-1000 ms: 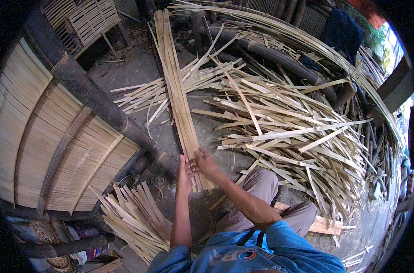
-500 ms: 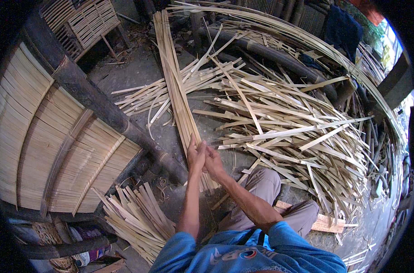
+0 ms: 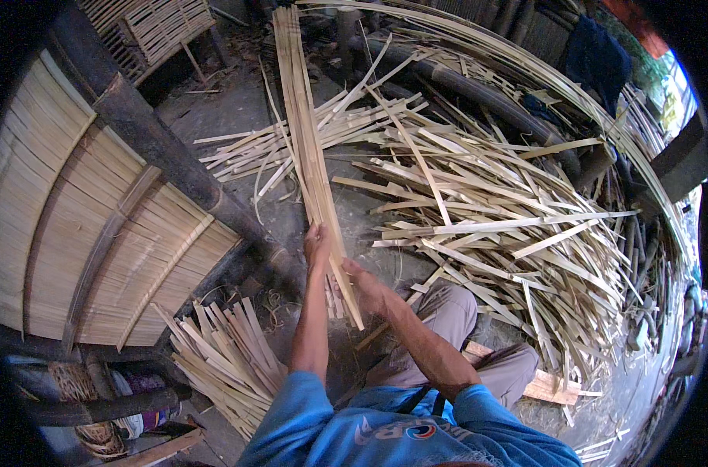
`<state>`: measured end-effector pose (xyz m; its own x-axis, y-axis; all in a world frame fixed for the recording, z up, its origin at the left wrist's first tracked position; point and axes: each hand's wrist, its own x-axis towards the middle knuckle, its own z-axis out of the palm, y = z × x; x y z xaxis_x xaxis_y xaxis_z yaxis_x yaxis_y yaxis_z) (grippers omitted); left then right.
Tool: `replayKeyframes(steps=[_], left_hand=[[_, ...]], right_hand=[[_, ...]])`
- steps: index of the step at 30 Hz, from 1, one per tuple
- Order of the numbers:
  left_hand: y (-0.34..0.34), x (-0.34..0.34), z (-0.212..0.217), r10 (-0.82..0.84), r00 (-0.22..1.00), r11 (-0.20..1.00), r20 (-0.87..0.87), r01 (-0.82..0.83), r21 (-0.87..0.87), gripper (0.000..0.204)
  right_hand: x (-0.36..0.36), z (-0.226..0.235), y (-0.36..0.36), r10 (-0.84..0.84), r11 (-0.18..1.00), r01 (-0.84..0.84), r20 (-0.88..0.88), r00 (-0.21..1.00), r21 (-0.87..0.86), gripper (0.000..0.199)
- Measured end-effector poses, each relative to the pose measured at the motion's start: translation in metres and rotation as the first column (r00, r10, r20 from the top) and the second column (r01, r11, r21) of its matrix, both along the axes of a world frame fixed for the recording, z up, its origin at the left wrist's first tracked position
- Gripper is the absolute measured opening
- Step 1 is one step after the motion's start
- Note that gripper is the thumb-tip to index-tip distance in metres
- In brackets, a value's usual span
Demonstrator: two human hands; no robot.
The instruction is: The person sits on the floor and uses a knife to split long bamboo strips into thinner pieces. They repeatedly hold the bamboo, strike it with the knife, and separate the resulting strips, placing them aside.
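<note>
Both the left hand [image 3: 317, 240] and the right hand [image 3: 367, 288] are clamped on the bundle of long bamboo strips [image 3: 303, 132], which reaches away over the ground [image 3: 237, 117].

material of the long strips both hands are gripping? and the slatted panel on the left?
Long strips: apparently split bamboo, pale tan, unfinished; thin, flat, fibrous. Left hand and right hand grip their near end. Slatted panel: seemingly the same raw slats, laid side by side, crossed by darker battens.
</note>
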<state>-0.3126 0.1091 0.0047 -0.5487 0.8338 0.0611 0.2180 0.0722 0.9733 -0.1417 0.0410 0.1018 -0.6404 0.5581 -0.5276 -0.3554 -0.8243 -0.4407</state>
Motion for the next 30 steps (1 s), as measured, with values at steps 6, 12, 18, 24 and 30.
replayKeyframes(steps=[6,12,18,24,30], left_hand=[[-0.023,-0.02,0.039,0.003,0.755,0.969,0.656,0.161,-0.189,0.031],[-0.027,0.014,0.12,0.256,0.897,0.964,0.36,-0.266,-0.022,0.049],[-0.004,0.029,0.171,0.107,0.993,0.938,0.051,-0.118,0.325,0.053],[0.036,0.01,0.127,0.053,0.994,0.969,0.092,-0.074,0.238,0.054],[0.045,-0.017,0.074,0.086,0.934,0.971,0.346,-0.001,-0.238,0.056]], right_hand=[[0.018,-0.048,0.004,-0.114,0.989,0.078,0.323,0.939,0.124,0.033],[0.028,-0.071,0.001,-0.249,0.904,0.069,0.39,0.887,0.421,0.043],[0.032,-0.057,-0.001,-0.291,0.898,0.069,0.469,0.834,0.434,0.033],[0.04,-0.053,-0.004,-0.31,0.883,0.063,0.479,0.821,0.464,0.034],[0.039,-0.053,-0.007,-0.292,0.873,0.003,0.518,0.804,0.488,0.031]])
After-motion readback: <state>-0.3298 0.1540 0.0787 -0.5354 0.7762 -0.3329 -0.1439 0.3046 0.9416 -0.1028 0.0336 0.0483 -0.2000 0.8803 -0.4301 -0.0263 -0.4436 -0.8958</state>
